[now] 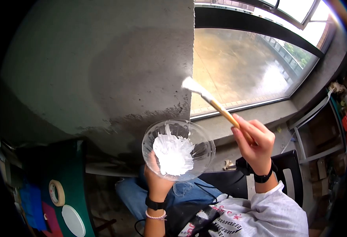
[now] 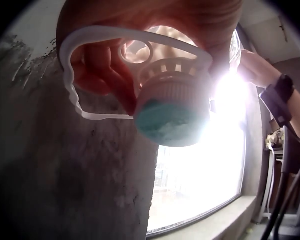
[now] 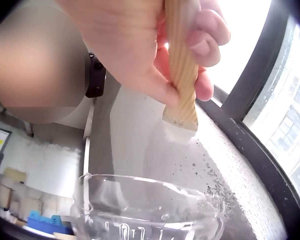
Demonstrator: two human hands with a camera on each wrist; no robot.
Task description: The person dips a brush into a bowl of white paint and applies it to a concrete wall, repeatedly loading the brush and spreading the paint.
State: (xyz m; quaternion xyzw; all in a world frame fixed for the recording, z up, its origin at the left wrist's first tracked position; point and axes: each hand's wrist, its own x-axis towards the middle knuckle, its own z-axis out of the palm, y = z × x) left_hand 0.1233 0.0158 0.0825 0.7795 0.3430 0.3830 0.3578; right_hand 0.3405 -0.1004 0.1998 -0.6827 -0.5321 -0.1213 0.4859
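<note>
My left hand holds up a clear plastic container with thick white paint in it. Underneath, the left wrist view shows a teal cap and a white handle loop, like an upturned bottle top; fingers show behind the loop. My right hand pinches the wooden handle of a paintbrush between thumb and fingers. White-coated bristles point up and left, overlapping the edge of the grey wall beside the window. In the right wrist view the container's rim lies below the brush.
A window with a sill adjoins the wall on the right. At lower left, a green tabletop bears a tape roll and a white oval lid. A black chair and a metal rack stand at right.
</note>
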